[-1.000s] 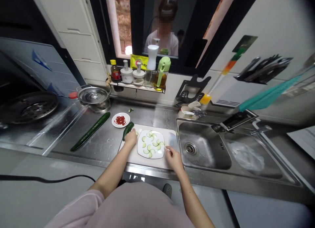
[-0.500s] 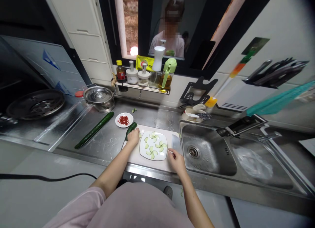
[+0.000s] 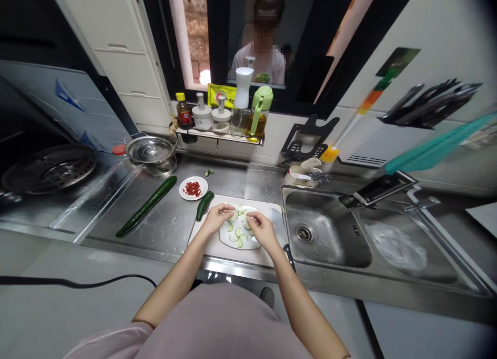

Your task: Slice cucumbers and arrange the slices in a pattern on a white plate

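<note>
My left hand (image 3: 218, 217) is closed in a pinch over the upper left of the white plate (image 3: 245, 245), with a thin round cucumber slice (image 3: 234, 215) at its fingertips. Opposite it, my right hand (image 3: 262, 229) hovers over the plate's right side, fingertips pressed together; whatever they hold is too small to make out. Fanned pale green cucumber slices (image 3: 236, 238) lie on the plate, partly hidden by my hands. Under the plate is a light cutting board (image 3: 223, 253). A cut piece of cucumber (image 3: 204, 206) rests at the board's upper left edge.
A knife (image 3: 288, 254) lies at the board's right, beside the sink (image 3: 330, 235). Leftward are a small dish of chopped red pieces (image 3: 193, 188), a whole cucumber (image 3: 146, 206) and a lidded steel pot (image 3: 151, 154). Behind, a rack (image 3: 221, 136) carries bottles and jars.
My left hand has left the cut cucumber and come right over the plate with a slice. My right hand has moved from the plate's right edge up and left over it.
</note>
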`<state>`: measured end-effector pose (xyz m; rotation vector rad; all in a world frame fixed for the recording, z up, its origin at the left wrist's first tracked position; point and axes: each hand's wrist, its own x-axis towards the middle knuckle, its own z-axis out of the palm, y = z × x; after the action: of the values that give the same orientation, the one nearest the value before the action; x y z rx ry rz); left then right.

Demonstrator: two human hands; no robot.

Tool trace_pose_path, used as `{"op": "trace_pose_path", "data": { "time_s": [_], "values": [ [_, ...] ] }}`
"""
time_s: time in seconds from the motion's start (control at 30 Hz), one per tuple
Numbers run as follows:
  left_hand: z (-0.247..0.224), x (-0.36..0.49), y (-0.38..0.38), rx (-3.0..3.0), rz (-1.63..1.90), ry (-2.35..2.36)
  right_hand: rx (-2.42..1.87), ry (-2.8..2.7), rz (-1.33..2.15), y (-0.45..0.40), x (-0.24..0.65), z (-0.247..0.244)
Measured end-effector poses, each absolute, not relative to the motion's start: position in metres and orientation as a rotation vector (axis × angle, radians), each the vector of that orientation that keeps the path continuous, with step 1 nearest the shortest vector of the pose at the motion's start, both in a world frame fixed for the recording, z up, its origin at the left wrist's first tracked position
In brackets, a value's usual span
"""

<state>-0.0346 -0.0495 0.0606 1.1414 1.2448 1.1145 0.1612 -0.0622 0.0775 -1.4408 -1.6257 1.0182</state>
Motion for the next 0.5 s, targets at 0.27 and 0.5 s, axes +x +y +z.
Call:
{"op": "trace_pose_path", "data": {
  "time_s": [0.27, 0.5],
  "values": [
    [0.08, -0.027, -0.055, 1.221, 1.078, 1.189, -1.301, -1.557, 1.228, -0.055, 0.134, 0.088],
    [0.086, -0.027, -0.061, 1.132, 1.122, 1.129, -1.209, -1.524, 1.356, -0.056, 0.131, 0.097]
  ]
}}
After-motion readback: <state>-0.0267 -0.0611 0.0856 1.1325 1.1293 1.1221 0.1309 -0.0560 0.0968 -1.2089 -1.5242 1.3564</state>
